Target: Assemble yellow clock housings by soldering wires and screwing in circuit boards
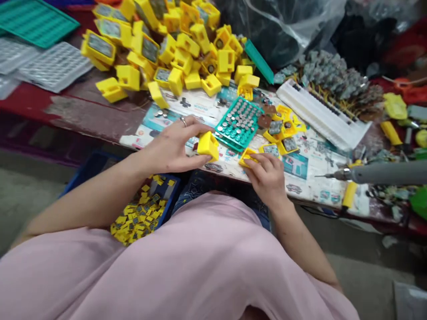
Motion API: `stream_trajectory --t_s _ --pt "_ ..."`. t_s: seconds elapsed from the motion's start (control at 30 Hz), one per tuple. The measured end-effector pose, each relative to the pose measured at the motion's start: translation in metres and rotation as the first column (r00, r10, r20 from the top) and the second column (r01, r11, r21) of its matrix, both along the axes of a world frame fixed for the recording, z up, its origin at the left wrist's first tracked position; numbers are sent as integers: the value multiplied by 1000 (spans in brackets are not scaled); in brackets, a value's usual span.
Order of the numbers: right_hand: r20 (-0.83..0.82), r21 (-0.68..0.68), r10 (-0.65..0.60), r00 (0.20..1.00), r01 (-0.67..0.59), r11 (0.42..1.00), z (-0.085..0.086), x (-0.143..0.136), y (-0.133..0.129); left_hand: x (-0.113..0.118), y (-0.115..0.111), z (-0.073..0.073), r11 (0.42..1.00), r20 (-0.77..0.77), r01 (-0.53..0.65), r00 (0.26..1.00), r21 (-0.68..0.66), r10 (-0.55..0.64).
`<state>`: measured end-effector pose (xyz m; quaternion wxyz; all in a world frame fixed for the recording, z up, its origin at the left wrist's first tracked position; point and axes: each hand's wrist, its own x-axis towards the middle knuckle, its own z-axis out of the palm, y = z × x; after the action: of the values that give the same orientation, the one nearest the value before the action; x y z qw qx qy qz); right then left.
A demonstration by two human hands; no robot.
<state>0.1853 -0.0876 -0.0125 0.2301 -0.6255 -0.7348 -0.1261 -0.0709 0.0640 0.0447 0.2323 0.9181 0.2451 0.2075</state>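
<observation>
Between the thumb and fingers of my left hand (pixel 176 144) is a yellow plastic housing (pixel 208 146), its open side turned partly toward the right. My right hand (pixel 268 175) has its fingers closed on a smaller yellow part (pixel 247 156) at the table's front edge; the fingers hide some of it. Just beyond both hands lies a green tray (pixel 238 124) holding many small round silver pieces. Right of that tray are several yellow parts with grey inserts (pixel 289 144) and small brown pieces (pixel 264 121).
A large heap of yellow housings (pixel 183 49) covers the back of the table. A white slotted strip (pixel 323 113) with wired grey parts stands at back right. A pen-like electric screwdriver (pixel 376 173) juts in from the right. Below left, a blue crate (pixel 171 195) holds yellow pieces.
</observation>
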Motion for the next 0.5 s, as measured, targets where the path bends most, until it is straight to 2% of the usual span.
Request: stream_trajectory --t_s 0.1,0.2,0.3,0.4,0.47,0.5 --pt "-25 -45 -65 998 64 997 -1 4 2 25 -12 9 979 -289 69 957 193 -10" --pt "-72 -59 -72 995 68 996 6 6 -3 51 -25 4 947 -456 186 889 260 -49" --pt "-68 -12 -74 995 73 997 11 5 -10 63 -32 -11 951 -423 235 896 200 -132" --pt "-95 59 -43 995 48 997 12 11 -22 57 -34 -28 961 -310 207 940 181 -144" --pt "-152 210 -19 988 51 976 15 26 -31 49 -34 -36 966 -256 185 957 183 -135" --pt "-199 313 -16 980 79 946 17 38 -36 45 -35 -40 969 -239 169 963 180 -124"
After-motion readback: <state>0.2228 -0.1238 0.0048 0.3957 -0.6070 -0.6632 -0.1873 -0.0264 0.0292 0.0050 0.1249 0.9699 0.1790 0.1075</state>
